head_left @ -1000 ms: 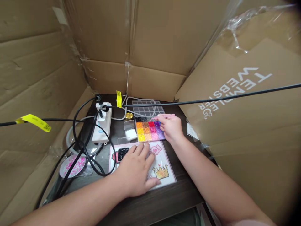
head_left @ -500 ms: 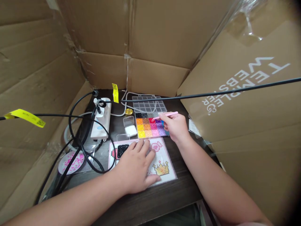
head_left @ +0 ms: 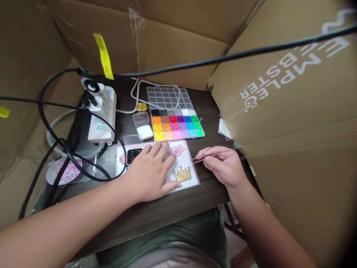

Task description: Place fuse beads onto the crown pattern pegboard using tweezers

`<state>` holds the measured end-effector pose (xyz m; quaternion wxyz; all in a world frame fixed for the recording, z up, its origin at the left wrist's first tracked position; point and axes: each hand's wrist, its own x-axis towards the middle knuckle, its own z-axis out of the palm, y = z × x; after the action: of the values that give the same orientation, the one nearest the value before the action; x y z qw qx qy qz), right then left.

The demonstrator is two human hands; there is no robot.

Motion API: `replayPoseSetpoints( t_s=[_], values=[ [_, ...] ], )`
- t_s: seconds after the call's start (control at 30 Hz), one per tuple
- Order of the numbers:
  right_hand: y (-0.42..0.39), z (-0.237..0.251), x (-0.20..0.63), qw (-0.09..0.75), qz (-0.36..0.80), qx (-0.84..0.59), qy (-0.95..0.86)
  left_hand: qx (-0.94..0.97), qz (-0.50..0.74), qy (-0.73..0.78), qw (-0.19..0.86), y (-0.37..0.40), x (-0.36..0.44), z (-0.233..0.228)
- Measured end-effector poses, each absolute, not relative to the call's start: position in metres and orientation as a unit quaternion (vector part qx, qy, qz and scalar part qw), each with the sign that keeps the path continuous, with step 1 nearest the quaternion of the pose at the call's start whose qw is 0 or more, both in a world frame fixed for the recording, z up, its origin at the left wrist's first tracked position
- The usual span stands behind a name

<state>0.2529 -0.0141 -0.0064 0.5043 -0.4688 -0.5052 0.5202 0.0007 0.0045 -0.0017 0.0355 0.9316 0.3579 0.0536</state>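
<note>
My right hand (head_left: 223,165) pinches a pair of pink tweezers (head_left: 213,154), whose tips point left at the right edge of a pattern sheet (head_left: 192,178). Whether a bead sits in the tips is too small to tell. My left hand (head_left: 152,171) lies flat on the sheet with its fingers spread, covering its middle. Printed on the sheet are a golden crown and a pink candy. A small clear box of black beads (head_left: 134,155) stands by the left fingers. Beyond the sheet lies a sectioned bead case (head_left: 178,124) with beads of many colours.
Left on the dark table (head_left: 134,223) is a white power strip (head_left: 103,115) with looping black cables (head_left: 67,149). Near it lies a plate of pink beads (head_left: 63,171). White beads in a box (head_left: 144,131) and a gold tin (head_left: 141,107) stand beside the case. Cardboard walls (head_left: 178,41) surround the table.
My right hand has moved with the tweezers from above the bead case toward me, to the sheet's right edge. My left hand stays flat on the sheet. The view has tilted down.
</note>
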Motion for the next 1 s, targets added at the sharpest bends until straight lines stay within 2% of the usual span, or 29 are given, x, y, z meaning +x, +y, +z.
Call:
replayPoseSetpoints(
  t_s=[0.37, 1.0],
  values=[
    [-0.027, -0.001, 0.246, 0.43, 0.478, -0.476, -0.6, 0.926, 0.06, 0.367, 0.065, 0.004, 0.002, 0.0],
    [-0.028, -0.005, 0.247, 0.42, 0.453, -0.51, -0.599, 0.93, 0.039, 0.364, 0.044, 0.004, 0.002, 0.001]
  ],
)
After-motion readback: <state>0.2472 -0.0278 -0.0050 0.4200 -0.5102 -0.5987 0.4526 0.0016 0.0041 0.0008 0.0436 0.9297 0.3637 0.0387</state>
